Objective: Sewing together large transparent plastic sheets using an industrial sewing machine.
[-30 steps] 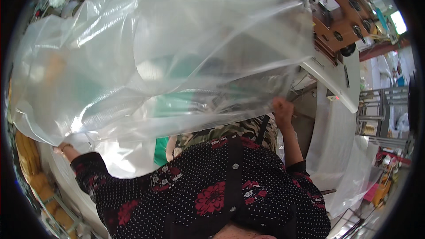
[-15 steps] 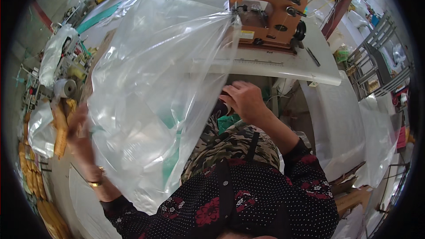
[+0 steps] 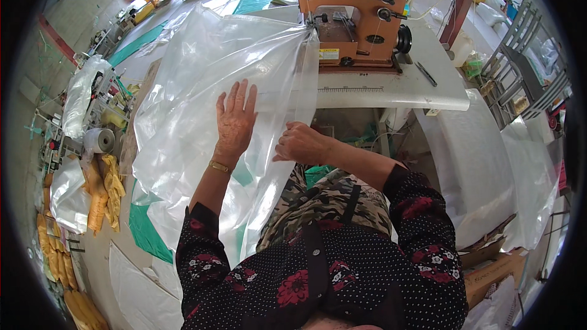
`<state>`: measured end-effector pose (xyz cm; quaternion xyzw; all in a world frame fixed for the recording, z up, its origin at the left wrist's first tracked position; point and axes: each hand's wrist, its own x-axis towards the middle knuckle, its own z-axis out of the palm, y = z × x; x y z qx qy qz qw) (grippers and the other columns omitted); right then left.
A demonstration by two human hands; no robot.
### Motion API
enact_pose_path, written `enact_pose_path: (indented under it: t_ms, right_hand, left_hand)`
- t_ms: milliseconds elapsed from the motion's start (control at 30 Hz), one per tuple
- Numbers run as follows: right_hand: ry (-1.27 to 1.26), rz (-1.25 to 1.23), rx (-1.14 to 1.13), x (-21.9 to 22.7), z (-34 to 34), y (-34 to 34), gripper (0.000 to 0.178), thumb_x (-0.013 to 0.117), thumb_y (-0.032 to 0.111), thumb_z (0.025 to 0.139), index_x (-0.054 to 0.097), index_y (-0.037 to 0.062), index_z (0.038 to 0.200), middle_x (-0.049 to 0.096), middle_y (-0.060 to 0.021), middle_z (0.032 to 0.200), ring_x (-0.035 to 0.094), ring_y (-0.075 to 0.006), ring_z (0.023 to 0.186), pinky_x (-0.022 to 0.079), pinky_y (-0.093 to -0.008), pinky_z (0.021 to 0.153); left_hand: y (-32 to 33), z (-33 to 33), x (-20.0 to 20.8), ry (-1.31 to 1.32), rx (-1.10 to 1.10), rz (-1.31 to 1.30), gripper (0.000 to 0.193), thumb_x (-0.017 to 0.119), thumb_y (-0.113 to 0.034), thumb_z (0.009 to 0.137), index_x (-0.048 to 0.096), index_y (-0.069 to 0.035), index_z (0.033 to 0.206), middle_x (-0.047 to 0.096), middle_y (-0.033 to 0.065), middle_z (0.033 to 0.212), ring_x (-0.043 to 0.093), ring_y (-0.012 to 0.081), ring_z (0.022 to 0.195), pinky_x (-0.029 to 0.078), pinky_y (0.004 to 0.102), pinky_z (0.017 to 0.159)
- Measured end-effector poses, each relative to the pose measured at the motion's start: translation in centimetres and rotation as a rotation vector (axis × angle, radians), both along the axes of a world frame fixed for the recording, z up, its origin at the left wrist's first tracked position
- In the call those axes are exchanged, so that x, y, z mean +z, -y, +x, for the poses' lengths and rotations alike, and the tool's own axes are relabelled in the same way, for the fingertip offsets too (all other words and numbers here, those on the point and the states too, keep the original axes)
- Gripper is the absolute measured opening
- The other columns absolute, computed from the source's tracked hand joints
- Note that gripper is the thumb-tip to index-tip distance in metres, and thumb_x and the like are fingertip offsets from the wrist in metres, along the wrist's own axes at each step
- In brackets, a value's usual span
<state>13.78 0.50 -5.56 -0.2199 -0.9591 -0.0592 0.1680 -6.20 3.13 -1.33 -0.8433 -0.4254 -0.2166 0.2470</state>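
plastic sheet [image 3: 183, 95] spreads beneath splayed left hand [image 3: 236, 123], right hand [image 3: 303, 145] curled at its edge, grip unclear.

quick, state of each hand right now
Left hand: open, spread over the clear plastic sheet.
Right hand: closed, curled at the sheet's edge; whether it grips it is unclear.

My left hand [image 3: 236, 123]: spread over clear plastic sheet [image 3: 189, 116]
My right hand [image 3: 301, 145]: curled at its right edge
Brown sewing machine [image 3: 365, 21]: on white surface [image 3: 406, 93]
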Motion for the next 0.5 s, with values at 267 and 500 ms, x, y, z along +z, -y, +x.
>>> enact_pose_path:
  t_ms: [267,500]
  right_hand:
    - [-0.441,0.171,0.051,3.8,4.0,3.1,0.043,0.068,0.041,0.085,0.049,0.0121,0.059,0.051,-0.0012,0.056,0.054,-0.018,0.056,0.043,-0.0326,0.062]
    - [-0.541,0.203,0.019,2.2,3.4,3.1,0.043,0.07,0.041,0.083,0.05,0.0119,0.059,0.05,-0.0009,0.057,0.053,-0.0172,0.057,0.043,-0.0321,0.064]
  left_hand:
    - [-4.4,-1.4,2.7,0.045,0.03,0.299,0.025,0.06,-0.009,0.082,0.065,-0.007,0.106,0.063,0.0051,0.103,0.059,0.0222,0.098,0.044,0.0377,0.087]
    - [-3.1,0.4,6.7,0.058,-0.023,0.071,0.009,0.059,-0.005,0.084,0.063,-0.006,0.093,0.064,0.0089,0.083,0.062,0.028,0.077,0.048,0.0346,0.072]
